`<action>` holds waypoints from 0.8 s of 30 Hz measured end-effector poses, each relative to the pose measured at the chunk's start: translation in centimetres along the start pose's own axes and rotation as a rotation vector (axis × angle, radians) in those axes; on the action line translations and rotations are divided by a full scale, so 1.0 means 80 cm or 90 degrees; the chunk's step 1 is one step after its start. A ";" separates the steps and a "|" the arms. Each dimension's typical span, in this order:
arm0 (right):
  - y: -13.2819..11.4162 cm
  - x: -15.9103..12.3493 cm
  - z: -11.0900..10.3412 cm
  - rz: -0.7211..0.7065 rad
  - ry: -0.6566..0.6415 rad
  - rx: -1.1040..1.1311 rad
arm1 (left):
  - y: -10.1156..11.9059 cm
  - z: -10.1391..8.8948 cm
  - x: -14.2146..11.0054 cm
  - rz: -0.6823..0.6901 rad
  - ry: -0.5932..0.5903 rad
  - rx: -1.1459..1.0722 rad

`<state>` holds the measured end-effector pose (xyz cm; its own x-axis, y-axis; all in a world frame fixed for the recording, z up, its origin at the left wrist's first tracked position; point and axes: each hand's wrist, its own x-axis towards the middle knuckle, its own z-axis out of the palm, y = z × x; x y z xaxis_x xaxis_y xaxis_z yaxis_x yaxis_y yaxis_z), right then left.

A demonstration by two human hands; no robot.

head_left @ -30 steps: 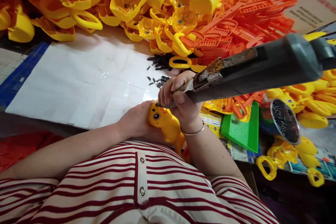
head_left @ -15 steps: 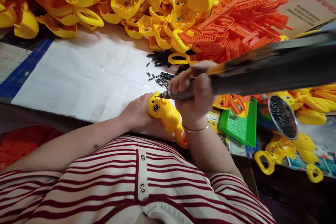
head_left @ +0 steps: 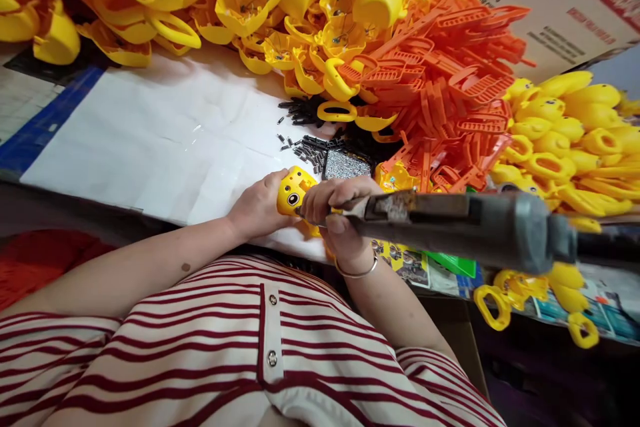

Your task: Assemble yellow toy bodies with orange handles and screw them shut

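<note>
In my left hand (head_left: 260, 208) is a yellow plastic duck toy (head_left: 289, 192) with a printed eye and several small holes, held at the front edge of the white work surface. My right hand (head_left: 340, 210) is wrapped round the front end of a long grey power screwdriver (head_left: 450, 223), whose body runs off to the right. Its tip meets the duck near the eye; my fingers partly hide the contact. Just beyond the hands lie a tray of small silvery screws (head_left: 347, 165) and a scatter of small dark springs (head_left: 311, 152).
Yellow duck shells (head_left: 250, 7) are heaped along the back. Orange plastic parts (head_left: 450, 80) pile up at the back right, before a printed carton (head_left: 550, 20). More yellow ducks (head_left: 575, 147) lie at the right. A green tray (head_left: 455, 263) is partly hidden under the screwdriver.
The screwdriver has swung lower, and its tip has shifted from the top of the duck's head to lower, near the eye. My right hand came down with it, uncovering the screw tray.
</note>
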<state>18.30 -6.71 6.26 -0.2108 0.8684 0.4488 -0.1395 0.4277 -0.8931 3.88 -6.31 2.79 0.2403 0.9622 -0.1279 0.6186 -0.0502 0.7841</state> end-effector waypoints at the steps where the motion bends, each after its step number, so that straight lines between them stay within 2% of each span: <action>1: 0.000 -0.001 0.002 -0.034 -0.015 0.027 | -0.002 0.002 0.000 0.006 0.001 -0.008; 3: -0.002 -0.002 0.006 -0.090 -0.033 0.064 | -0.006 0.006 -0.001 0.017 0.005 -0.029; 10: -0.009 0.000 0.006 -0.099 -0.047 0.091 | -0.010 0.013 0.002 0.052 -0.010 -0.073; 15: -0.004 0.001 0.006 -0.110 -0.018 0.083 | -0.014 0.016 0.001 0.068 -0.005 -0.080; 19: -0.009 0.010 0.012 -0.105 0.071 0.024 | -0.008 0.013 0.002 0.054 0.014 -0.082; 22: -0.024 0.015 0.010 -0.096 0.179 -0.066 | -0.006 0.009 0.006 0.046 0.005 -0.075; 24: -0.036 0.013 0.001 -0.126 0.256 -0.112 | -0.010 0.006 0.006 0.063 0.007 -0.054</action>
<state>18.40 -7.06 9.33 0.1991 0.7797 0.5936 0.0335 0.6000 -0.7993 3.87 -5.92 1.81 0.2890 0.9565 -0.0406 0.5262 -0.1233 0.8414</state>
